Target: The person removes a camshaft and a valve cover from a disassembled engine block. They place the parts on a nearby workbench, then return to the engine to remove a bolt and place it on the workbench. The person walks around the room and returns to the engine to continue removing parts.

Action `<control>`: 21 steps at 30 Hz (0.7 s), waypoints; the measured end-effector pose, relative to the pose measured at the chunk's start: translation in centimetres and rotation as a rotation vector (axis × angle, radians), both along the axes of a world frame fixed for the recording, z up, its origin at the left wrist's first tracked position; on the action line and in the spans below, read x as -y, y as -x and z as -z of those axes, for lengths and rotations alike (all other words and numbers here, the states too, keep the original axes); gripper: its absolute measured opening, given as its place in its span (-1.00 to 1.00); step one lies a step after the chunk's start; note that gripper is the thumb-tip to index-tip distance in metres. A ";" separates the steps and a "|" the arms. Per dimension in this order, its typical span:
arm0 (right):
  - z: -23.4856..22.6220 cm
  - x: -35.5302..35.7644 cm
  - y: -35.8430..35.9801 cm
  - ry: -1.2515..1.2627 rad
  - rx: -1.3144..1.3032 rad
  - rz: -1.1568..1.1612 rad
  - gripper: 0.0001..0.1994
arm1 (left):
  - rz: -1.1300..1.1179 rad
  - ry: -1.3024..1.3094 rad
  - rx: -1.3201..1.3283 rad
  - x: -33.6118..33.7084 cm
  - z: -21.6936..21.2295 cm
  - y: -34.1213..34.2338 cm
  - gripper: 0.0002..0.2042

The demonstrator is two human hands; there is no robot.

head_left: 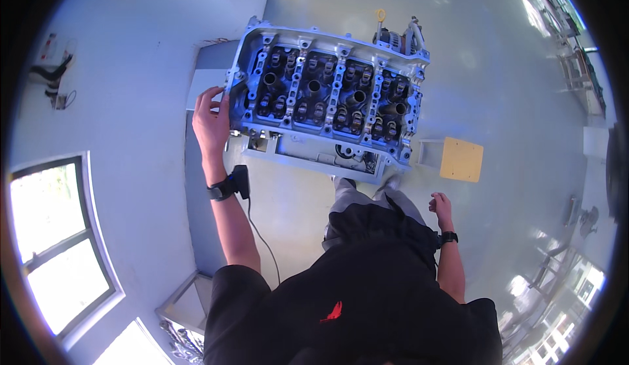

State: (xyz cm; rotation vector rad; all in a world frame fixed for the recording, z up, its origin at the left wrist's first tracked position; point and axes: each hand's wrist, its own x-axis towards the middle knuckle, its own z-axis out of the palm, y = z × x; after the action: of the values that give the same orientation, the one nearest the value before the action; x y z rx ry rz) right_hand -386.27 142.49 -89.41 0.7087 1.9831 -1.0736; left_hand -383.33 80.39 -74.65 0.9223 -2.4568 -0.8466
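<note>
An engine's cylinder head (pixel 333 96), with its valve gear and several round bores uncovered, sits in front of me on top of the engine. At its left end, the bent fingertips of my left hand (pixel 211 126) rest against the metal edge; thumb and fingers are apart and nothing loose shows between them. Low at my right side hangs my right hand (pixel 442 208), its fingers curled in and nothing visible in them. It is away from the engine, nearest to a yellow-topped stool (pixel 462 160).
A grey engine stand frame (pixel 314 164) runs along the near side. A yellow-ringed dipstick (pixel 381 16) and an alternator (pixel 391 39) stand at the far right of the engine. A wall with a window (pixel 56 214) is on my left. A cable (pixel 265 240) trails from my left wrist device.
</note>
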 end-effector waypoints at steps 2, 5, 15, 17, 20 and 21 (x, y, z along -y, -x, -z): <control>-2.5 3.7 -4.0 0.067 -0.090 -0.062 -0.79 | -0.086 0.020 -0.070 1.3 -1.0 -6.8 -0.85; -7.4 7.4 -9.5 0.082 -0.067 -0.236 -0.79 | -0.196 0.021 -0.153 0.6 -3.7 -17.7 -0.92; -15.5 -2.8 -22.5 0.365 -0.148 -0.379 -0.75 | -0.249 -0.546 0.211 -29.4 -14.6 -44.8 -0.87; -16.0 -4.3 -23.2 0.459 -0.111 -0.427 -0.76 | -0.218 -0.517 0.260 -33.6 -15.7 -46.0 -0.88; -18.8 -5.9 -22.8 0.564 -0.061 -0.391 -0.77 | -0.153 -0.460 0.339 -36.9 -16.1 -45.4 -0.88; -19.9 -6.3 -22.5 0.640 -0.064 -0.381 -0.77 | -0.123 -0.437 0.351 -37.1 -16.2 -44.3 -0.88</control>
State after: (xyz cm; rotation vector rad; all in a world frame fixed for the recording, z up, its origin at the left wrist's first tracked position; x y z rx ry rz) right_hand -363.82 148.84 -69.54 -0.0429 1.5877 -1.3876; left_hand -339.08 117.47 -58.43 1.4677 -2.5060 -1.3023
